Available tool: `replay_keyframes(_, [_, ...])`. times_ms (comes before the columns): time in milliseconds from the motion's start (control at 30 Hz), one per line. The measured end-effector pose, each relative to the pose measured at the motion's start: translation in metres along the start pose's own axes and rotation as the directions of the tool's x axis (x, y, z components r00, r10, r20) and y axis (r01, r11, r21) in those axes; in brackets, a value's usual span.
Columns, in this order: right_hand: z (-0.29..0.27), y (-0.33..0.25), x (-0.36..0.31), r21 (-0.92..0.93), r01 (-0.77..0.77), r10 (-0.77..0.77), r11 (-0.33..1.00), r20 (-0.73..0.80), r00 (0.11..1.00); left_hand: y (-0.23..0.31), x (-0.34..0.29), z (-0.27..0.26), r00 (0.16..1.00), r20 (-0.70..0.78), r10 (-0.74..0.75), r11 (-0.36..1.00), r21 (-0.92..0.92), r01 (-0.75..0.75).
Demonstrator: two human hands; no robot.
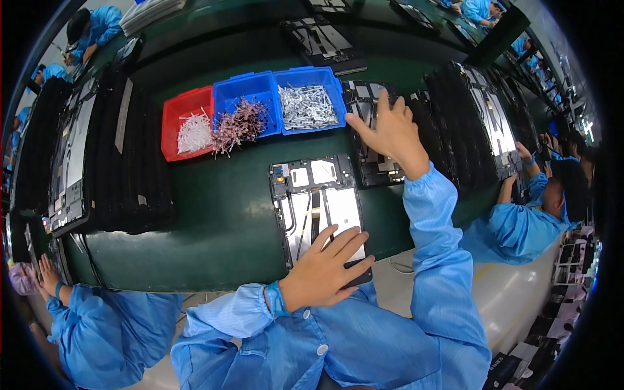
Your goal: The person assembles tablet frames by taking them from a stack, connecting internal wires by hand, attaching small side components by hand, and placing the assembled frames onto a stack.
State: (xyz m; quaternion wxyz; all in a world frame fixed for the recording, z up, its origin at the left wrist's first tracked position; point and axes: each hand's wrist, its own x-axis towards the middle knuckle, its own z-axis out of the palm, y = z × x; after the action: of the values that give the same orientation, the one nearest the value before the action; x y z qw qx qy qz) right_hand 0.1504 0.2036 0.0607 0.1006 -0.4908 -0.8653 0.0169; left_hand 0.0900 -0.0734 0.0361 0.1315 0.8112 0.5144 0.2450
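Observation:
In front of me an opened tablet-like device (333, 201), with silver plates and a black frame, lies on the green bench. My left hand (322, 270) rests on its near end, fingers stretched out and holding nothing. Over a second such device (374, 159), to the right, my right hand (392, 130) is spread with no object in it; I cannot tell whether it touches that device. The right thumb is close to the edge of a blue bin (342, 112) of small silver parts. A wristband (275, 299) circles my left wrist.
Left of that bin, another blue bin (224, 84) holds pinkish-brown parts and a red bin (168, 133) holds white ones. Dark stacked devices flank me: a left stack (133, 175) and a right stack (455, 123). Co-workers in blue sit on both sides, including one person (533, 218) at right.

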Motion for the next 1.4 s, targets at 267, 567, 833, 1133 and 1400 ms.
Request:
replay_keyframes(267, [-0.001,0.013,0.012,0.099,-0.035,0.014,0.994,0.205,0.979,-0.005,-0.012,-0.009,0.999,-0.001,-0.045,0.996,-0.076,0.045])
replay_keyframes(567, [-0.012,0.017,0.086,0.580,0.179,-0.116,0.795,-0.145,0.983,-0.012,-0.035,-0.033,0.999,-0.029,-0.027,0.990,-0.143,0.022])
replay_keyframes(833, [0.039,-0.043,0.206,0.627,-0.402,0.268,0.667,0.302,0.915,-0.073,-0.040,-0.097,0.693,-0.646,-0.321,0.871,0.085,0.483])
replay_keyframes(1133, [0.039,-0.060,0.231,0.725,-0.661,-0.123,-0.196,0.651,0.749,-0.133,-0.039,-0.110,0.509,-0.789,-0.346,0.823,0.006,0.569])
replay_keyframes(1400, [-0.031,-0.074,0.157,0.840,-0.400,-0.193,-0.366,0.352,0.916,-0.130,-0.033,-0.075,0.492,-0.770,-0.407,0.754,0.021,0.657])
